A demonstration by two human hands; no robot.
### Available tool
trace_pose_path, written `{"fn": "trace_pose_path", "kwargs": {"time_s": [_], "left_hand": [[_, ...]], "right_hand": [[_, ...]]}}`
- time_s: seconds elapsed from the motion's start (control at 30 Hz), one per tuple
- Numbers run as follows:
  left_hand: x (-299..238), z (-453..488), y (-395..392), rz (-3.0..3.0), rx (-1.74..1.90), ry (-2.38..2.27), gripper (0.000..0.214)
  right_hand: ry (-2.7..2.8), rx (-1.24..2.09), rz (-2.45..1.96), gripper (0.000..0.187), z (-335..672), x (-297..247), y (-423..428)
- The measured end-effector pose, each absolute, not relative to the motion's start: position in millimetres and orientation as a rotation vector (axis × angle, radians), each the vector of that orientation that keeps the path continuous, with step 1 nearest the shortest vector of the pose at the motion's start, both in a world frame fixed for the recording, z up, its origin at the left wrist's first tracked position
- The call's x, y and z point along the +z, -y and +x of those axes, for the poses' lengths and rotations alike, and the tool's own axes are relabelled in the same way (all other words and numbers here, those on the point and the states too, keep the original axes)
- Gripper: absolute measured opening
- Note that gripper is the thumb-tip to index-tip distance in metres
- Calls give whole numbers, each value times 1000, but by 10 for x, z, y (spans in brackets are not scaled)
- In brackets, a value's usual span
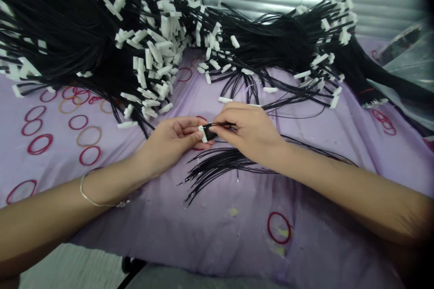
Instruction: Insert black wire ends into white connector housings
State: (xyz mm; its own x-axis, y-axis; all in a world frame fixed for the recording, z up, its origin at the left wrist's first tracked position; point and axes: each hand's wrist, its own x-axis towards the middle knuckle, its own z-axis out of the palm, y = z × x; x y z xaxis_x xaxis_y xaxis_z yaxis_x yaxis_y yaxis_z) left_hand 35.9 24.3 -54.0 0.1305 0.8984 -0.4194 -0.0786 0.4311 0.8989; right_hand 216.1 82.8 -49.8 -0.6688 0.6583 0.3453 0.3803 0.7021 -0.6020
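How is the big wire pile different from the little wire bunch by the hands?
The big heap of black wires has white plastic connectors on its ends; the small bunch of black wires shows bare metal tips. The heap is piled high; the bunch fans out flat. Both lie on lilac cloth.

Head-worn view; faces forward, down; left hand (171,142), right hand (246,128) close below

Black wires (220,162), white connectors (202,133), lilac cloth (230,235), red rubber bands (278,212)
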Motion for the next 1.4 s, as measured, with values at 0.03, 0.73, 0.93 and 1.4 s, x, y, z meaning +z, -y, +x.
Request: {"fn": "trace_pose_path", "kwargs": {"time_s": [0.03,0.73,0.93,1.4], "left_hand": [[-540,362,-243,858,854,-1239,33],[-552,354,-271,655,993,-1125,24],[-561,353,-272,667,960,-1161,26],[-567,338,-248,790,916,-1187,25]], "right_hand": [[2359,665,-797,8,2153,-503,-823],[2325,1034,-1034,17,2207,-264,-776],[2299,1078,-1015,11,2215,-306,-826],[2240,1121,-1025,12,2195,-355,-838]]}}
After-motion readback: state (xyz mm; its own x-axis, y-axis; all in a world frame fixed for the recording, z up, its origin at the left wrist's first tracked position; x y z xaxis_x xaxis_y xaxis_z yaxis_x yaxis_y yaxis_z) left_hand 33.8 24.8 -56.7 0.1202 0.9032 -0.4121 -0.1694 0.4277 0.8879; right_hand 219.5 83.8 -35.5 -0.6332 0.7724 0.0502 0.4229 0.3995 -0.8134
